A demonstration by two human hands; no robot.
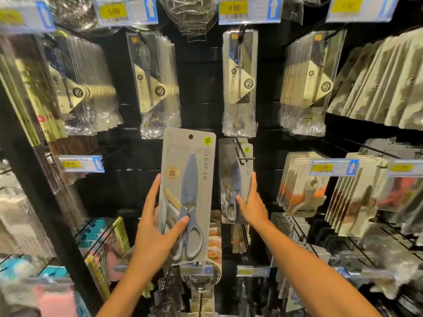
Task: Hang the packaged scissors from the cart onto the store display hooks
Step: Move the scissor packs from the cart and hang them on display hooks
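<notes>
Holding 1 scissors pack (187, 197) upright in front of the display, the left hand (155, 227) grips its lower half, thumb across the handles; its hang hole is not yet on any hook. Just right, the right hand (251, 202), fingers straight, steadies the hung packs (233, 179) on their hook (242, 154). At least 2 hang there already. No cart is visible, so the remaining count cannot be judged.

I see one scissors pack (186, 193) held upright before the display, grey card with blue-handled scissors, its hang hole at the top free of any hook. Just right of it, more scissors packs (233, 179) hang on a display hook (241, 152).
</notes>
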